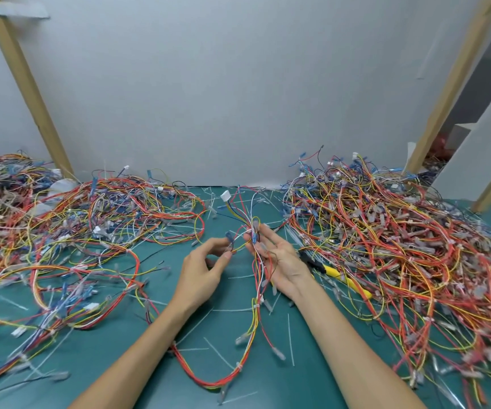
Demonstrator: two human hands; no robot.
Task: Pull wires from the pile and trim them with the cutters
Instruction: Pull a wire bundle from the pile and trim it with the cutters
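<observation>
A bundle of red, yellow, white and blue wires (pixel 256 293) runs through my right hand (pixel 279 261), palm up above the middle of the green mat, thumb pinching the strands near a white connector end (pixel 226 196). My left hand (pixel 201 270) sits just left of it, thumb and forefinger pinching a blue-tipped wire (pixel 228 237) from the same bundle. The bundle's lower loop (pixel 223 379) trails on the mat between my forearms. The cutters (pixel 338 276), with yellow and black handles, lie on the mat right of my right hand, partly under wires.
A big wire pile (pixel 400 249) fills the right of the green mat (pixel 138 376); another pile (pixel 61 231) spreads over the left. Cut white cable ties (pixel 290 335) litter the mat. A grey wall and slanted wooden posts (pixel 28 90) stand behind.
</observation>
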